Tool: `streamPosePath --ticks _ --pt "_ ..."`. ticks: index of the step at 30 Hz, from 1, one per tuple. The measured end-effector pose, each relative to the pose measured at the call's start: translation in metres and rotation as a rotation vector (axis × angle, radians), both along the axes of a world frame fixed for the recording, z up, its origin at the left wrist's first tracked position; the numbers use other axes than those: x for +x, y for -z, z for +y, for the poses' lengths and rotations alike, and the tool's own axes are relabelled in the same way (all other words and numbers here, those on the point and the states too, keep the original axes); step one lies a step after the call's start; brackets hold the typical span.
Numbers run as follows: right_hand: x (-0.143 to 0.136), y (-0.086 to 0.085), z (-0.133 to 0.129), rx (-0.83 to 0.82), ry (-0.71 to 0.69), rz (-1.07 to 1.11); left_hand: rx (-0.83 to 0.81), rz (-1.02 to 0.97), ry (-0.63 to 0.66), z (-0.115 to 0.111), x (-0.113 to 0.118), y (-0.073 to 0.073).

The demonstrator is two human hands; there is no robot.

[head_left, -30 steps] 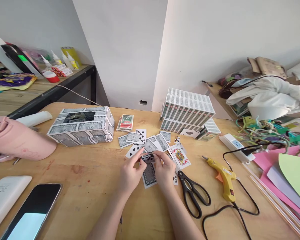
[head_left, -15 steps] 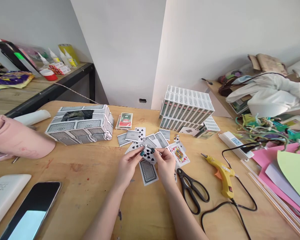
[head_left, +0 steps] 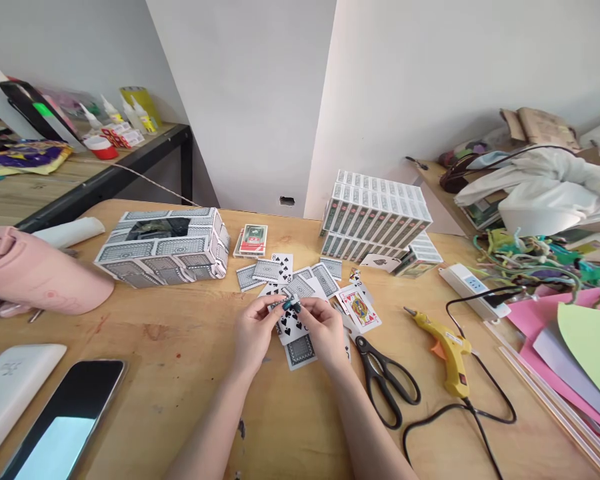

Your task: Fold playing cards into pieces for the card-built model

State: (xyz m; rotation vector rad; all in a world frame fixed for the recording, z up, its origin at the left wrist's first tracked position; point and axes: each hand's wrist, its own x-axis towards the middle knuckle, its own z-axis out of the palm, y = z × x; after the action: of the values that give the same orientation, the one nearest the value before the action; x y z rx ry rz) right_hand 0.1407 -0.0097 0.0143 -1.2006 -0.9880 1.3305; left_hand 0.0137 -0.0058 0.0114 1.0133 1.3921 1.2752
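Between my two hands is a spades playing card (head_left: 291, 327), its top edge bent where both thumbs press. My left hand (head_left: 254, 331) pinches that edge from the left. Close beside it, my right hand (head_left: 327, 330) pinches from the right, the thumbtips almost meeting. Under the held card lies a face-down grey-backed card (head_left: 301, 352), partly covered. More loose cards spread just beyond my fingers, among them an eight of spades (head_left: 282, 268) and a red-suited face card (head_left: 360, 308). My fingers hide part of the bent edge.
Black-handled scissors (head_left: 387, 380) and a yellow glue gun (head_left: 445, 347) with its cord lie right. Behind stand stacked card boxes (head_left: 377, 217), two card packs (head_left: 253, 239) and a card-covered box (head_left: 165, 250). A phone (head_left: 70, 420) lies left, near a pink roll (head_left: 45, 270).
My thumbs have come together at the middle of the card's top edge, which is now more bent. The card's face hangs lower, covering more of the face-down card beneath.
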Motion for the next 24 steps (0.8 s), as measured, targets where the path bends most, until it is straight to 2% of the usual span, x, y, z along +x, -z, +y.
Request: streamPosePath --ticks 6,15,20,24 --pt "0.0007 0.0018 0.0005 -0.048 0.056 0.029 0.098 0.145 0.035 -0.0024 0.0024 -0.0006" --pt "0.0035 0.0017 0.0015 -0.036 0.099 0.029 0.099 0.216 0.117 -0.0035 -0.0007 -0.0007" --pt "0.0048 0.0032 0.0020 0.015 0.083 -0.065 0.061 0.108 0.090 -0.0004 -0.0013 0.0008" --pt "0.0027 0.0003 0.0018 0.013 0.071 -0.099 0.030 -0.009 0.017 0.0016 -0.0019 0.0010"
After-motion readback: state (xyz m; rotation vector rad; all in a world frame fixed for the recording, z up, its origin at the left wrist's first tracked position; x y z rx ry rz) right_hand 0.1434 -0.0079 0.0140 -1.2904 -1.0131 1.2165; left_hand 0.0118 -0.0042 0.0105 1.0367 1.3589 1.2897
